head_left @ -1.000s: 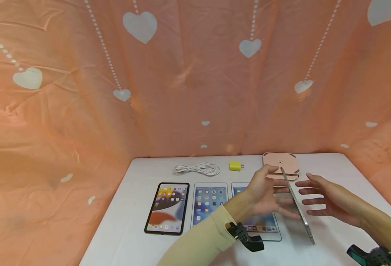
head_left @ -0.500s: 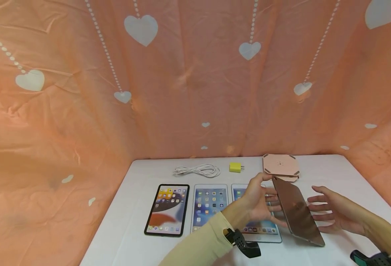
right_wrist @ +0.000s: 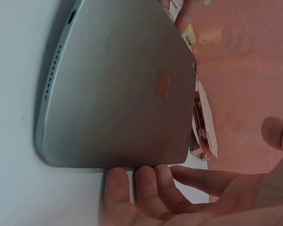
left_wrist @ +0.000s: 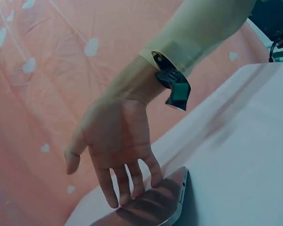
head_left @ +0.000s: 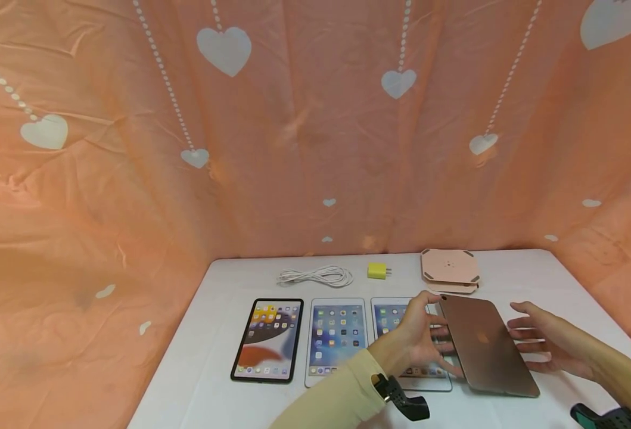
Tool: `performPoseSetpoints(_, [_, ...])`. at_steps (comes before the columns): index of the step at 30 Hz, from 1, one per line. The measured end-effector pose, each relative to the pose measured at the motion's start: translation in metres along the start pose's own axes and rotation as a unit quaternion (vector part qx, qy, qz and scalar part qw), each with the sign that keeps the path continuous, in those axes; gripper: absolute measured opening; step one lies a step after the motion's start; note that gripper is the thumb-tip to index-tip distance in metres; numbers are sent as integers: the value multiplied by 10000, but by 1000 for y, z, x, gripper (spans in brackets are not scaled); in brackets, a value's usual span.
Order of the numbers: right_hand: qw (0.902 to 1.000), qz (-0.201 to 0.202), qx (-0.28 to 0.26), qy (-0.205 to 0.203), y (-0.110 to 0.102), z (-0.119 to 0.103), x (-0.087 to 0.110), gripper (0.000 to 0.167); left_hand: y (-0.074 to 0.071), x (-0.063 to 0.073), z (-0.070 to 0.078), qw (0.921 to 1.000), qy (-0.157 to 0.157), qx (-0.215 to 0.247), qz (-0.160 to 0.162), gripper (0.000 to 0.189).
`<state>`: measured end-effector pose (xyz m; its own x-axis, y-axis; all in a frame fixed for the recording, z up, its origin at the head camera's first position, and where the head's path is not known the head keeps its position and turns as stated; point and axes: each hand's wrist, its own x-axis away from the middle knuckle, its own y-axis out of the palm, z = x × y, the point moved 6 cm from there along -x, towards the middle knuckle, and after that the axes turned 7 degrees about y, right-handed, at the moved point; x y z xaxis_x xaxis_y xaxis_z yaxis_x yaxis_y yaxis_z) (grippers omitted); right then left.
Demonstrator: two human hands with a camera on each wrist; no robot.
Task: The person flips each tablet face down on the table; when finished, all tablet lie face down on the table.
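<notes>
A tablet (head_left: 489, 345) with a dark, brownish metallic back lies tilted, its back facing up and a round camera at the far left corner. My left hand (head_left: 419, 333) is at its left edge, fingers extended; in the left wrist view the fingertips meet the tablet (left_wrist: 162, 202). On the opposite side, my right hand (head_left: 548, 342) has its fingertips against the long edge, plain in the right wrist view, thumb held away. Left of these are a white tablet (head_left: 390, 313), partly covered by my left hand, another white tablet (head_left: 338, 333) and a black-framed tablet (head_left: 267, 339), screens lit.
Behind the tablets, a coiled white cable (head_left: 317, 276) and a yellow charger plug (head_left: 378, 271) lie on the white table (head_left: 197, 357). A pink folded stand (head_left: 449, 266) sits at the back right. An orange curtain (head_left: 294, 149) with hearts surrounds the table.
The tablet between my hands has turned from nearly edge-on to back up, its right side swinging down to the right. My right hand has shifted slightly right and nearer.
</notes>
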<state>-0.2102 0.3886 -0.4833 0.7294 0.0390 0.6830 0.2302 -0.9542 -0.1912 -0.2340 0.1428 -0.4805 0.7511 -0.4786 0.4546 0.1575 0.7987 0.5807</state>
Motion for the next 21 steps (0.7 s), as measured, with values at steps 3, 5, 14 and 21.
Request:
performPoseSetpoints(3, [9999, 65, 52, 115, -4, 2, -1, 92, 1, -4, -3, 10000, -34, -37, 25, 71])
performPoseSetpoints(5, [9998, 100, 82, 168, -6, 3, -1, 93, 2, -6, -4, 9999, -58, -68, 47, 70])
performPoseSetpoints(14, [9997, 171, 69, 135, -14, 6, -1, 91, 3, -8, -6, 9998, -164, -113, 11, 77])
performPoseSetpoints(21, [9999, 106, 72, -36, -14, 5, 3, 89, -3, -4, -2, 9987, -110, -343, -362, 76])
